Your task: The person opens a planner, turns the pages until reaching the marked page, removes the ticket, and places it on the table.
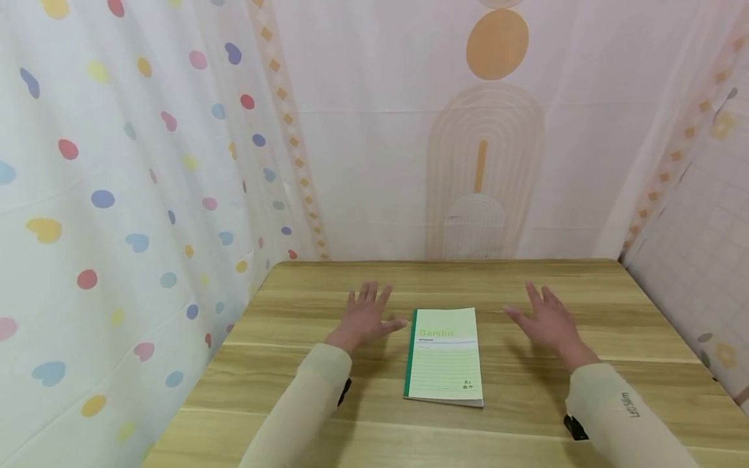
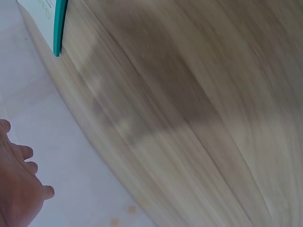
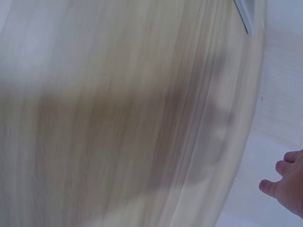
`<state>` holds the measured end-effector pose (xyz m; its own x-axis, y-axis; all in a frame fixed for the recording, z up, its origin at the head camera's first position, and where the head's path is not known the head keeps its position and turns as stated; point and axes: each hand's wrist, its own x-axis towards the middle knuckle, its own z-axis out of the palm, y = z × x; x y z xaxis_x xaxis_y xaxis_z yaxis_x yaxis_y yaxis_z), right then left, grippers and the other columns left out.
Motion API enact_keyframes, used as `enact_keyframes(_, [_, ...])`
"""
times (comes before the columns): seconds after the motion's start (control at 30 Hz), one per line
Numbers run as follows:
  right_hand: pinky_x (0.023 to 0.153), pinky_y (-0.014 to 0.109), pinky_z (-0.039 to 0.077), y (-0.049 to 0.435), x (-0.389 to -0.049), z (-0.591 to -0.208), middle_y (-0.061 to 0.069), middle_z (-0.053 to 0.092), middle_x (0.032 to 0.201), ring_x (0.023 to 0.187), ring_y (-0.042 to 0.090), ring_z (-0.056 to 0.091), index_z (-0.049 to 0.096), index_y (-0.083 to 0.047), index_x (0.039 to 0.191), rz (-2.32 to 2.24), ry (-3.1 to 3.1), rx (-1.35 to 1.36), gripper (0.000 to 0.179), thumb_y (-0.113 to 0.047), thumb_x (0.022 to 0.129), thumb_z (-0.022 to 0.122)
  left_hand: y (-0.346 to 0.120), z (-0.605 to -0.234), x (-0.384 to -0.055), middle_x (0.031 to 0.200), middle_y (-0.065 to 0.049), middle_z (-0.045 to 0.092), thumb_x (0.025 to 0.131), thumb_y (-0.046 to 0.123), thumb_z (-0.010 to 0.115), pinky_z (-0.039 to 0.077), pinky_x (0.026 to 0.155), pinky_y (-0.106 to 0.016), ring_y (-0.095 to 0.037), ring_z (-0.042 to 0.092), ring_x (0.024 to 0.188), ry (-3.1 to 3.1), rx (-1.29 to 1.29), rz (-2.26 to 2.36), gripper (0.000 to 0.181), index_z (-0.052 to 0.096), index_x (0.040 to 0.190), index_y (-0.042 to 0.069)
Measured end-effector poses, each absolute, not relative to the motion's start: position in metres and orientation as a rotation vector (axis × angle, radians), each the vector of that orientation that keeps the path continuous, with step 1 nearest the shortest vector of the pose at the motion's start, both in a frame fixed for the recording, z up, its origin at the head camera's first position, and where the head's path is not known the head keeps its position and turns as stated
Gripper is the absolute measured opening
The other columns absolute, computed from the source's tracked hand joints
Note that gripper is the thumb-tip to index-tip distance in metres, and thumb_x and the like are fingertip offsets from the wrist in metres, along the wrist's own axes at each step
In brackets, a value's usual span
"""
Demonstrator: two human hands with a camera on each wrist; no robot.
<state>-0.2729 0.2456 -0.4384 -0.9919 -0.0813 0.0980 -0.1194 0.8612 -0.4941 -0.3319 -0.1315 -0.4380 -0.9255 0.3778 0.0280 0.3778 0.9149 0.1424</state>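
A light green notebook [image 1: 445, 361] with a dark green spine lies on the wooden table, its cover facing up and its spine to the left. To its left, my left hand [image 1: 364, 320] is held over the table with fingers spread and the thumb pointing towards the spine. My right hand [image 1: 549, 325] hovers on the other side, fingers spread, apart from the notebook. Neither hand holds anything. In the left wrist view the notebook's green spine [image 2: 60, 28] shows at the top left; in the right wrist view just a corner of the notebook [image 3: 245, 14] appears.
The wood-grained table [image 1: 292, 312] reaches back to a pale curtain [image 1: 374, 162] with arch and circle prints. On the left hangs a white curtain [image 1: 146, 214] with coloured dots; a pale patterned curtain [image 1: 710, 240] is at the right. Both hands cast shadows on the tabletop.
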Motion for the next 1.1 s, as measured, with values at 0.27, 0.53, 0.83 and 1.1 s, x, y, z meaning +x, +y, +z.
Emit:
enact_keyframes(0.27, [0.105,0.073,0.021,0.234,-0.272,-0.441,0.044,0.015,0.151,0.136,0.062,0.018,0.009,0.008,0.155,0.975,-2.904,0.186,0.089,-0.057,0.102,0.040,-0.125,-0.437,-0.328,0.164,-0.019,0.010,0.092,0.064,0.055,0.005,0.116,-0.063,-0.037,0.001,0.151,2.988,0.640,0.415,0.093,0.017,0.160,0.013])
enact_keyframes(0.53, [0.107,0.069,0.024,0.223,-0.270,-0.443,0.042,0.023,0.150,0.136,0.059,0.026,0.010,0.007,0.155,1.146,-2.900,0.152,0.084,-0.051,0.104,0.042,-0.120,-0.437,-0.324,0.163,-0.018,0.015,0.094,0.056,0.060,0.007,0.117,-0.061,-0.036,0.005,0.151,2.858,0.618,0.638,0.090,0.016,0.160,0.013])
enact_keyframes(0.83, [0.099,0.063,0.041,0.212,-0.266,-0.451,0.038,0.044,0.140,0.126,0.052,0.046,0.019,0.008,0.154,1.344,-2.890,0.098,0.082,-0.050,0.103,0.047,-0.118,-0.444,-0.318,0.162,-0.013,0.023,0.091,0.051,0.067,0.016,0.117,-0.056,-0.034,0.014,0.149,2.730,0.632,0.820,0.091,0.021,0.160,0.014])
enact_keyframes(1.1, [0.076,0.043,0.053,0.202,-0.263,-0.458,0.027,0.059,0.121,0.089,0.028,0.065,0.027,0.007,0.152,1.523,-2.849,0.096,0.072,-0.039,0.103,0.053,-0.118,-0.454,-0.316,0.159,-0.013,0.030,0.091,0.042,0.072,0.025,0.114,-0.055,-0.036,0.025,0.146,2.696,0.617,0.890,0.087,0.026,0.158,0.011])
